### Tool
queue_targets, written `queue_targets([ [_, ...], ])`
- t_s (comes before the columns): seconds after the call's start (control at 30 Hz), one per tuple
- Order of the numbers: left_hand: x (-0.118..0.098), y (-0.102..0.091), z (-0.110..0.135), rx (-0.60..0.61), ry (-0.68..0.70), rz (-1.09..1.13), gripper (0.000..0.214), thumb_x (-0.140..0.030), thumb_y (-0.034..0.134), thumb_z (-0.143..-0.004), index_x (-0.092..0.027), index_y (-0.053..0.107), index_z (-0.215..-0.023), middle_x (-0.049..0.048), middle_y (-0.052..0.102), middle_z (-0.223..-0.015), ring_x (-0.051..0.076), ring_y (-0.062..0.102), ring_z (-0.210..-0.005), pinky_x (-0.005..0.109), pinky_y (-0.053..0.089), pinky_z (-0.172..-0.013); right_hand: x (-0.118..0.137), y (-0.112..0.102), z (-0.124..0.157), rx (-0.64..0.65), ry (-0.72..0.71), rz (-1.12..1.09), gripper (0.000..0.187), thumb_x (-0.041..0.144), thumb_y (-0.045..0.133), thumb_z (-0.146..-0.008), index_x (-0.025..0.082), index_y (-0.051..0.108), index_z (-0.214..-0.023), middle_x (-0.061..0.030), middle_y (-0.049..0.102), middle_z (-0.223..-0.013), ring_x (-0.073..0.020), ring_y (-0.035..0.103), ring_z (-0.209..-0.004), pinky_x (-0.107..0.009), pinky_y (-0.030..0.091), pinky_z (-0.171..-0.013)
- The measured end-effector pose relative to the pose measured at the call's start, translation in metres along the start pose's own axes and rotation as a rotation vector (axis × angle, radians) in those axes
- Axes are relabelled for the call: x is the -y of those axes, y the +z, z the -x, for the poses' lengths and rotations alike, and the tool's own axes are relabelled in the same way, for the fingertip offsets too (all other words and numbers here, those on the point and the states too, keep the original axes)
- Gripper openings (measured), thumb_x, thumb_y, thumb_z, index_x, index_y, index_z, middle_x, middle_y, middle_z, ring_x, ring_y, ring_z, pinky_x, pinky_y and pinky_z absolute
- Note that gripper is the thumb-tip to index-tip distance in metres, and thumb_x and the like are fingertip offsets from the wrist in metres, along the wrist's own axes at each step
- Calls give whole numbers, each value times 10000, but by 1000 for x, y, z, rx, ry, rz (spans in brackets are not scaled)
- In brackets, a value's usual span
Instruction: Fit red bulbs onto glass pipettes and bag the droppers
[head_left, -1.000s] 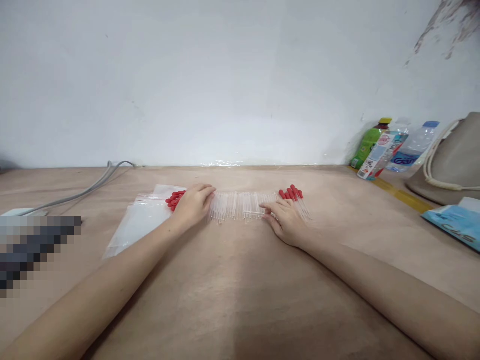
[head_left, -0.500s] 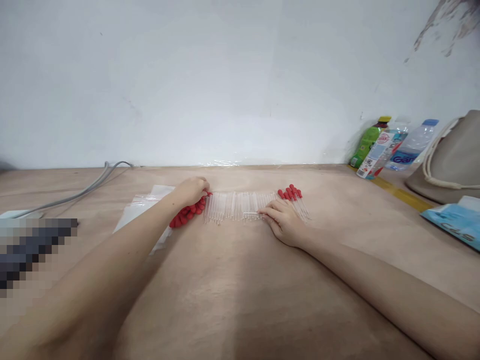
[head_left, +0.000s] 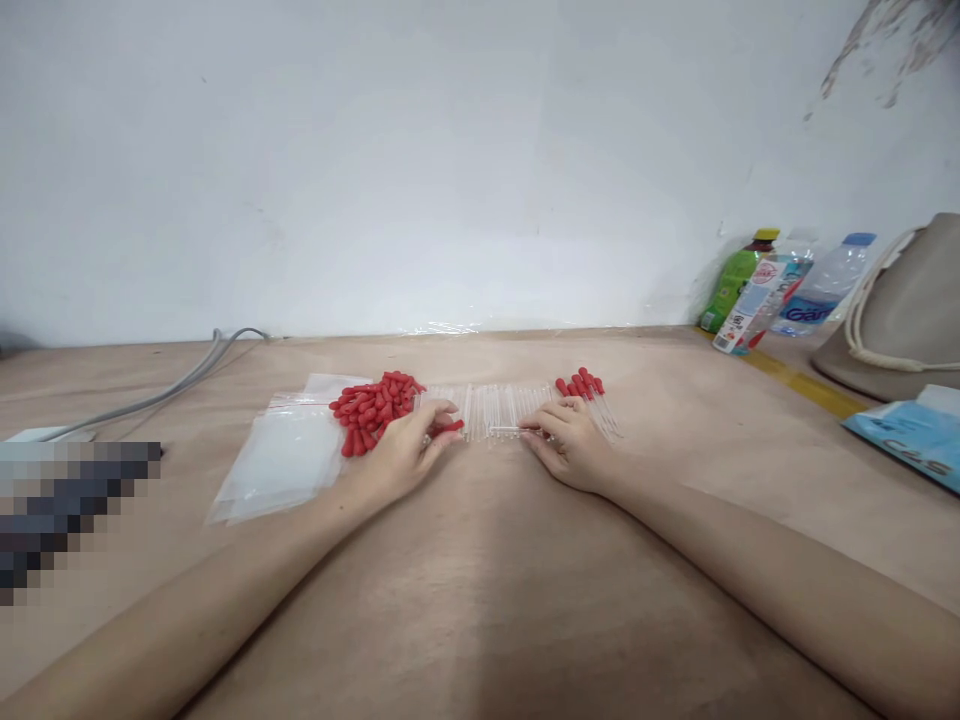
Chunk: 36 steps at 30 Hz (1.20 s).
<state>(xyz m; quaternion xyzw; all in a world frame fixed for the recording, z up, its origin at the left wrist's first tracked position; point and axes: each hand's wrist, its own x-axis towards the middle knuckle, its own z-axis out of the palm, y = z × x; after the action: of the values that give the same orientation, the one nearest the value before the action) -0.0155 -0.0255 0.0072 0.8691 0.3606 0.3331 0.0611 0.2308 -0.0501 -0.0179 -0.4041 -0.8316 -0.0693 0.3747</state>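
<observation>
My left hand (head_left: 421, 442) is closed on a red rubber dropper bulb (head_left: 453, 426), held between thumb and fingers. Facing it from the right, my right hand (head_left: 568, 440) pinches a thin clear glass tube (head_left: 507, 430) that points left toward the bulb, with a gap between the two. Behind both hands lies a row of clear glass tubes (head_left: 487, 405). Left of the row is a heap of red bulbs (head_left: 367, 408). Several droppers with red bulbs fitted (head_left: 580, 383) lie just beyond my right hand.
Clear zip bags (head_left: 277, 455) lie flat left of the heap. A grey cable (head_left: 180, 380) runs across the far left. Bottles (head_left: 731, 285), a carton (head_left: 754, 305), a beige bag (head_left: 900, 310) and a blue packet (head_left: 907, 440) stand or lie at the right. A wall closes the back.
My left hand has moved right and nearer from the bulb heap, bringing one red bulb toward the tube. My right hand has stayed nearly in place, still holding the tube.
</observation>
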Motion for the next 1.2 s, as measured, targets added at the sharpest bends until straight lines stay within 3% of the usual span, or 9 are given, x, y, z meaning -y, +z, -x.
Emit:
queue_targets([
  [0.2,-13,8,5,42,73,-6,156,-280,472,-854,-189,590,-900,33,599,-903,142,570,-825,269,467,-734,3,1,1,-18,-18,18,149,254,462,-834,188,594,-853,-25,634,-803,-128,533,-722,-336,286,-809],
  [0.57,-17,7,6,2,104,-24,157,-271,456,-859,-185,584,-890,41,615,-856,160,559,-820,300,457,-737,12,0,0,22,-66,21,163,246,451,-834,193,603,-862,-16,643,-788,-117,546,-704,-338,274,-829],
  [0.83,-23,3,6,52,36,-49,157,-286,452,-858,-200,580,-892,12,638,-829,140,587,-732,255,477,-650,18,3,0,33,-139,-14,169,212,424,-843,179,588,-829,1,604,-689,-91,514,-614,-303,296,-752],
  [1.2,-16,4,8,90,112,11,145,-239,450,-859,-199,584,-898,16,642,-849,136,586,-738,258,474,-676,17,-1,0,81,-136,-14,179,262,458,-848,208,619,-790,8,608,-716,-84,490,-614,-301,266,-729],
])
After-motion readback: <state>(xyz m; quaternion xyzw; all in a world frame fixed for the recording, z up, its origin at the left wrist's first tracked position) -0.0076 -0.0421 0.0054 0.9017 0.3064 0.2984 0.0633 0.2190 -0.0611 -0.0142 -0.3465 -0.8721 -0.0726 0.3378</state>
